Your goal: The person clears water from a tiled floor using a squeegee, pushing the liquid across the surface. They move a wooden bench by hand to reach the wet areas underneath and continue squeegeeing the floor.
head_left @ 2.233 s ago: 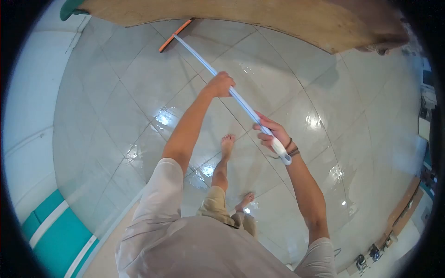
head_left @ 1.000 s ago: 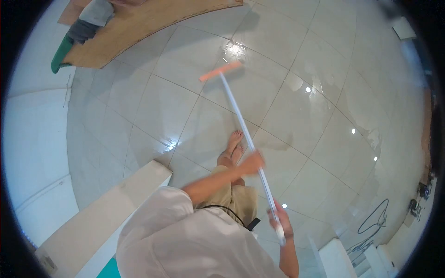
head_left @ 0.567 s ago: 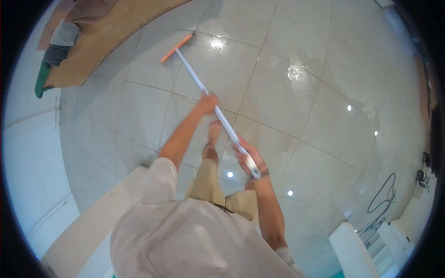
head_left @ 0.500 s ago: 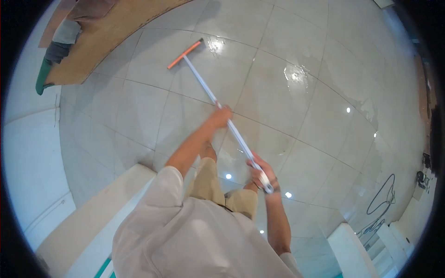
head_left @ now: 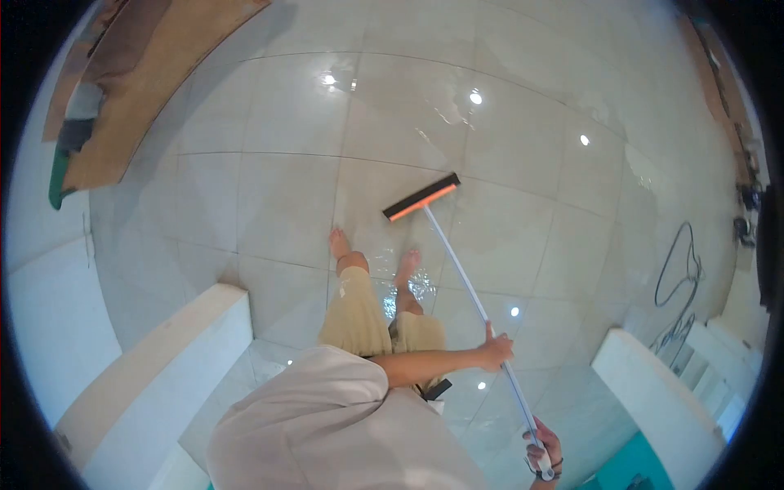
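Observation:
A floor squeegee with a long pale pole reaches out in front of my body. Its wide head has an orange bar and a black rubber blade facing away from me, over the floor just beyond my feet. My left hand is wrapped round the pole partway down, its forearm crossing in front of my waist. Nearer the pole's end, at the lower right, my right hand has its fingers closed round it. Pale floor tiles with wet, shiny patches lie under the squeegee.
Low white partitions stand at the left and right. A curved brown board with cloths on its edge is at the upper left. A dark looped hose lies on the right. My bare feet stand on the tiles.
The squeegee head has come from the far left back toward my feet and rightward, showing its black blade. Both hands have moved down and right with the pole.

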A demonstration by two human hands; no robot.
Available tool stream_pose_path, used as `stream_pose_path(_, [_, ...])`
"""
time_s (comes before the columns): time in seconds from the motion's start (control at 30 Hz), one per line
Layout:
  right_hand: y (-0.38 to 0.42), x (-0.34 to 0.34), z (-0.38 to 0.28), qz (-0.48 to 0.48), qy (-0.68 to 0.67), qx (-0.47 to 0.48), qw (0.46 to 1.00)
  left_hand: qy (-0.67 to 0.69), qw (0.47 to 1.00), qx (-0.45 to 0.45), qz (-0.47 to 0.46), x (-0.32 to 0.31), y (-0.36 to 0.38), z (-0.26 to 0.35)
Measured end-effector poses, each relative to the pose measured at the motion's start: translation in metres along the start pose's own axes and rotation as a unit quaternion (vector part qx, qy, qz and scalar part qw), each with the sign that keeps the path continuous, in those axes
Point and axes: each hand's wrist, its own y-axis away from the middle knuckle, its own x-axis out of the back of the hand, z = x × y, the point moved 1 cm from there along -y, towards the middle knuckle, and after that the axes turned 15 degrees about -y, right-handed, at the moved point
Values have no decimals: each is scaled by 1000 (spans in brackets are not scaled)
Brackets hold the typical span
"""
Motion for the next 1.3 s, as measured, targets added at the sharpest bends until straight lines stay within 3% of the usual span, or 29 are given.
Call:
stream_pose_path(0.07, [45,27,12,47,-109,44,992,27,999,-41,14,-25,-5,43])
stream_pose_path(0.13, [66,44,22,48,-107,49,992,-6,991,-134,-15,-55,-11,66])
stream_pose_path(0.2, [66,55,12,40,-94,49,994,-44,985,-167,-17,-65,-20,71])
stream_pose_path(0.27, [69,77,-4,18,-27,43,999,-79,980,-144,114,-76,-20,75])
stream_pose_path(0.3, [57,62,-9,-12,-35,39,999,-82,981,-140,111,-56,-21,64])
stream_pose_path(0.37, [7,72,-41,-61,33,60,996,-69,997,-46,7,-11,-34,20])
stream_pose_path(0.43, [-67,22,-64,-13,140,96,985,-124,989,11,75,15,-42,-57])
stream_pose_path(0.47, [-111,-10,-70,-114,126,55,984,-180,975,54,115,35,-39,-104])
stream_pose_path(0.5, [-159,-35,-77,-128,178,69,973,-175,971,81,142,66,-34,-150])
stream_pose_path(0.53, [-209,-68,-82,-204,146,34,967,-241,964,89,72,100,-31,-198])
stream_pose_path(0.57, [-254,-99,-78,-175,110,52,977,-335,920,137,151,160,-16,-218])
stream_pose_path(0.6, [-299,-137,-81,-290,155,-5,944,-290,935,122,164,137,-15,-317])
stream_pose_path(0.63, [-340,-175,-74,-296,173,3,939,-311,931,136,133,199,2,-328])
stream_pose_path(0.67, [-365,-221,-59,-256,144,-19,956,-394,891,180,138,211,15,-387])
stream_pose_path(0.7, [-390,-261,-48,-276,140,-69,949,-392,894,197,93,252,28,-404])
stream_pose_path(0.73, [-417,-285,-37,-321,129,-93,934,-410,874,213,150,263,44,-443])
stream_pose_path(0.77, [-424,-314,-24,-321,130,-86,934,-476,816,280,172,288,49,-439])
stream_pose_path(0.83, [-429,-339,-20,-321,124,-78,936,-442,814,328,185,310,49,-453])
stream_pose_path(0.87, [-433,-336,-24,-319,17,-147,936,-440,818,325,179,312,37,-451])
stream_pose_path(0.9, [-433,-331,-28,-312,-90,-211,922,-430,845,299,108,311,23,-448])
stream_pose_path(0.97, [-413,-287,-60,-334,-61,-189,921,-366,905,217,-6,277,3,-449])
stream_pose_path(1.0, [-389,-264,-80,-291,-58,-147,944,-318,934,160,-41,249,-21,-452])
stream_pose_path(1.03, [-361,-233,-98,-244,-53,-106,962,-327,936,114,-70,230,-47,-412])
stream_pose_path(1.07, [-338,-195,-120,-202,-46,-80,975,-275,958,73,-14,194,-70,-387])
stream_pose_path(1.1, [-305,-162,-137,-160,-66,-59,983,-223,973,65,-15,164,-95,-350])
stream_pose_path(1.13, [-269,-130,-153,-193,-99,-74,973,-249,967,53,-23,124,-119,-318])
stream_pose_path(1.17, [-241,-89,-166,-167,-118,-66,977,-267,963,16,-6,102,-134,-269])
stream_pose_path(1.23, [-171,-15,-186,-157,-122,-43,979,-223,974,7,41,21,-166,-200])
stream_pose_path(1.3, [-101,47,-195,-124,-155,-25,980,-141,990,-13,1,-4,-183,-97])
